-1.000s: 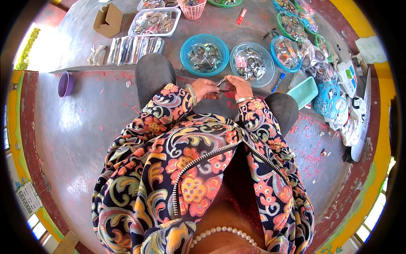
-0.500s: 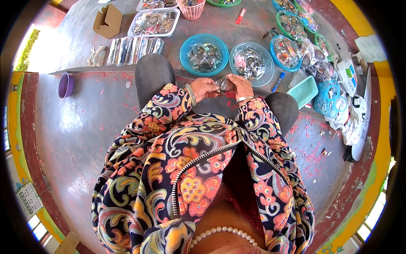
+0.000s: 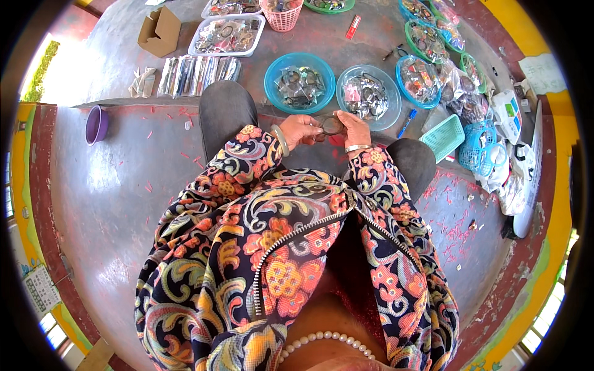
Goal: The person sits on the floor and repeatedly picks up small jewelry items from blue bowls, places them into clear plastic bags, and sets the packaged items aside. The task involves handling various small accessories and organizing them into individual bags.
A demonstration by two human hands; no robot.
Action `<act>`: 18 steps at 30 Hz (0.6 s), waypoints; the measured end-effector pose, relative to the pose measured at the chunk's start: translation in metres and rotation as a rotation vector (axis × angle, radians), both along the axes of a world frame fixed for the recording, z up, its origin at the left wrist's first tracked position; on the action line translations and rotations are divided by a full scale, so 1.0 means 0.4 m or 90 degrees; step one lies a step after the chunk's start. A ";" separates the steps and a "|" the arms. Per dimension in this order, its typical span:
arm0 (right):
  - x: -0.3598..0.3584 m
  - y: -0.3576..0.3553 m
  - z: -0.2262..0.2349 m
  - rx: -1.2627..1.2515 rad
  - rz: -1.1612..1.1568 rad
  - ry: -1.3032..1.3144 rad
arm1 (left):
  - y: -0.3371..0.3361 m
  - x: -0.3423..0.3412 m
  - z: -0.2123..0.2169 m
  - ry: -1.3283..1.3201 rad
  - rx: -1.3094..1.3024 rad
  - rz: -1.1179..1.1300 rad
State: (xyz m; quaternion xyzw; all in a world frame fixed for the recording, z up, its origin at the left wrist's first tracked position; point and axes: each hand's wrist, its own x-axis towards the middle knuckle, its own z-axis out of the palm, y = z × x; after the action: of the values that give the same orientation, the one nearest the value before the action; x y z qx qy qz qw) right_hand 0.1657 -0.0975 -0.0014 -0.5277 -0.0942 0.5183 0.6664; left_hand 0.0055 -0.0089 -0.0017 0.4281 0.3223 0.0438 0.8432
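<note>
Between my two hands is a small clear packet with a dark round thing point(image 3: 332, 126) in it; what exactly it is cannot be made out. My left hand point(image 3: 298, 130) pinches its left side with thumb and fingers. Gripping the right side is my right hand point(image 3: 354, 128), thumb at the top edge. Both hands are above the gap between my knees. Just beyond them stand a blue basin point(image 3: 268, 93) and a clear bluish basin point(image 3: 396, 106), each filled with small bagged goods, dark pieces among them.
A row of slim packets point(image 3: 198, 76) lies left, near a cardboard box point(image 3: 159, 32) and a white tray point(image 3: 250, 51). At right are a blue marker point(image 3: 407, 123), a green basket point(image 3: 443, 136) and more filled basins. A purple bowl point(image 3: 96, 125) stands far left. Red scraps litter the floor.
The packet has been turned between my fingers, so its round dark face now shows more flatly. Both hands stay in nearly the same place.
</note>
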 end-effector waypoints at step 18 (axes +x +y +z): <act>0.037 0.026 0.015 -0.119 0.225 -0.309 | -0.007 -0.013 -0.034 0.094 -0.047 0.104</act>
State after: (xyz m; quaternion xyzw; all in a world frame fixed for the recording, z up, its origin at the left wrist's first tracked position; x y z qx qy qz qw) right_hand 0.1805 -0.0872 0.0045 -0.6703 -0.2930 0.4915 0.4725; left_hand 0.0001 -0.0116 -0.0154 0.3709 0.4188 0.0684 0.8260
